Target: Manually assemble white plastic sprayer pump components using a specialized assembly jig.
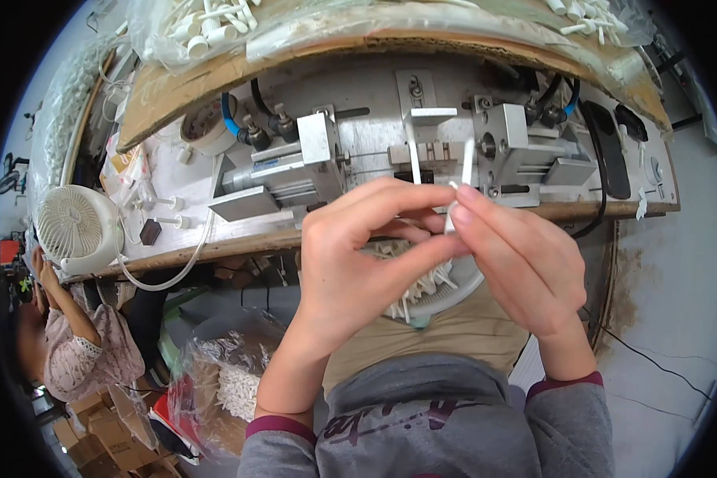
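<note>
Both hands meet in front of the metal fixture, fingertips together. My left hand [358,255] is closed, its thumb and index finger pinching a small white plastic piece [451,223]. My right hand [526,263] is closed as well, its thumb and fingers against that same piece. A slim white plastic stick [468,158] rises from the right fingertips. Another thin white stick [414,155] shows above the left fingers; whether that hand holds it I cannot tell. Below the hands, a round tray [464,293] with many white plastic parts rests at my lap, partly hidden.
Two metal clamp blocks [317,151] [511,143] with air hoses face each other on the bench. A white fan [80,227] stands left; a dark phone [605,151] lies right. Cardboard shelving [311,57] overhangs the back. A bag of white parts [235,390] sits low left, near another person [92,350].
</note>
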The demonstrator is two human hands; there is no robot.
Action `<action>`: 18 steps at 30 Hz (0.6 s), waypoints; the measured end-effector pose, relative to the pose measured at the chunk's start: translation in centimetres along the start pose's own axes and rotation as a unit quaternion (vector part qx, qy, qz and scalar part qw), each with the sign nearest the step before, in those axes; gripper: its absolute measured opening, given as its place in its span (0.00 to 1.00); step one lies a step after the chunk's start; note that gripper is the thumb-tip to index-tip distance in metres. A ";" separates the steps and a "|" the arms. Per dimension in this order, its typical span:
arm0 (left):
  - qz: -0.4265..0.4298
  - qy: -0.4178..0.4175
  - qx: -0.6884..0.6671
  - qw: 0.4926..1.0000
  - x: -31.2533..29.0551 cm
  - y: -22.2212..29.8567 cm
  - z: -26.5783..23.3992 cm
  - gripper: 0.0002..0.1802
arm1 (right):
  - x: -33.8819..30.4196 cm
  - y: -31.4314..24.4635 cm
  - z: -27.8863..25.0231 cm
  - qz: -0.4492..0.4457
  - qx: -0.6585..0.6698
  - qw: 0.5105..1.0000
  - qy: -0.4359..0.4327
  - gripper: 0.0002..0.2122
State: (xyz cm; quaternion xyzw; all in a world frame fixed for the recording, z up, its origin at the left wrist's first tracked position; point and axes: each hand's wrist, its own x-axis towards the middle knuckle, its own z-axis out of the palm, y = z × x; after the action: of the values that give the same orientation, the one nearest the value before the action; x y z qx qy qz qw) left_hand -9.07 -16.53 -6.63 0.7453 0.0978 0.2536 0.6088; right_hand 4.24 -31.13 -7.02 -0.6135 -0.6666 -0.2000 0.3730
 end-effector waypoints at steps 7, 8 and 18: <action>0.107 0.064 0.205 0.971 -1.1 -0.5 -0.1 0.18 | -0.4 0.4 -0.6 0.095 0.014 0.995 0.036 0.14; 0.139 0.057 0.292 0.944 -1.2 -0.9 -0.1 0.18 | -0.7 0.3 -0.7 0.145 0.036 0.987 0.061 0.14; 0.167 -0.040 0.515 0.840 0.4 -1.3 0.3 0.13 | -0.8 0.2 -1.6 0.243 0.268 0.928 0.094 0.28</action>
State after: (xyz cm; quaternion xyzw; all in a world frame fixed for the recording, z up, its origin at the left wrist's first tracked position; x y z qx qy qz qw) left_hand -8.33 -16.28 -7.81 0.9659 0.0643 0.2344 0.0893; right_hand 4.81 -32.79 -6.62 -0.6123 -0.4881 0.0265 0.6215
